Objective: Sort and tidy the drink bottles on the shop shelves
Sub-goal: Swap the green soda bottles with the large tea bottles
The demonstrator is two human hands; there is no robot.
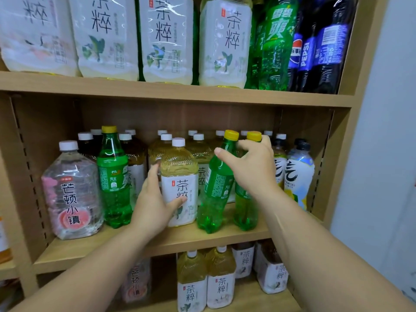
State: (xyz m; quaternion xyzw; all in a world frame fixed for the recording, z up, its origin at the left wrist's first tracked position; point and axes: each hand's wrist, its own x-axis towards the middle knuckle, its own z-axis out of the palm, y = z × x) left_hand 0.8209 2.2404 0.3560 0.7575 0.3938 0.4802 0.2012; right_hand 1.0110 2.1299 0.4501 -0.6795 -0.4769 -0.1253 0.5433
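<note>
Wooden shop shelving against a pale wall, middle shelf (157, 242) packed with drinks. At front centre, upright and cap up, a white-capped tea bottle (180, 176) labelled 茶粹, gripped by the left hand (155, 203), thumb across the label, fingers hidden behind. Just beside it on the right, a yellow-capped green soda bottle (216, 188) leaning, long axis tilted with cap toward the upper right, base down at the shelf, held near the shoulder by the curled right hand (252, 167). Second green bottle (246, 208) upright just behind, neck partly covered by those fingers. Third green bottle (113, 176) standing to the left, next to a clear bottle (72, 192) with pink label reading 芒顿小镇. Far right, dark-capped bottles (298, 174), writing only partly legible. Above, large 茶粹 bottles (166, 37) cut off at the top, beside a green 雪碧 bottle (274, 41) and Pepsi bottles (315, 46). Below, more tea bottles (207, 280), partly hidden by forearms.
</note>
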